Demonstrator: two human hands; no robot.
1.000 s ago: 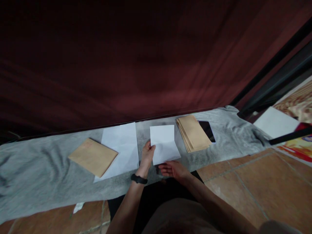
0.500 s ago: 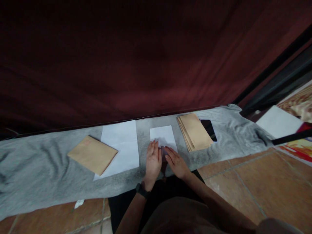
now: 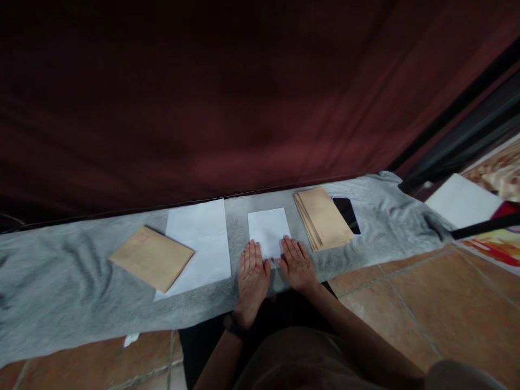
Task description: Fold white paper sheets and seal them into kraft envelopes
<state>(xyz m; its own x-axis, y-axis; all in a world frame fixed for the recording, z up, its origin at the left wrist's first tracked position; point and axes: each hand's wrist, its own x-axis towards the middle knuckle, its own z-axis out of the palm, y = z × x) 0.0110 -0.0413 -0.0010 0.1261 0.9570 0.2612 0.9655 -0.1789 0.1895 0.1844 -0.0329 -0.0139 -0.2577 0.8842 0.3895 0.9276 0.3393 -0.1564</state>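
A folded white sheet [image 3: 268, 231] lies flat on the grey cloth [image 3: 60, 276] in front of me. My left hand [image 3: 252, 273] rests palm down, fingers stretched out, on the sheet's near left corner. My right hand [image 3: 298, 264] lies flat the same way on the near right corner. Both hands hold nothing. A black watch band shows on my left wrist.
A larger white sheet [image 3: 201, 238] lies to the left, with a brown envelope [image 3: 150, 257] overlapping its left edge. A stack of brown envelopes [image 3: 324, 218] and a dark phone [image 3: 346, 214] lie to the right. A dark red curtain hangs behind; tiled floor lies near me.
The sheet was half raised and bent a second ago; it is folded flat now. Both hands slid back toward me and outward along its near edge.
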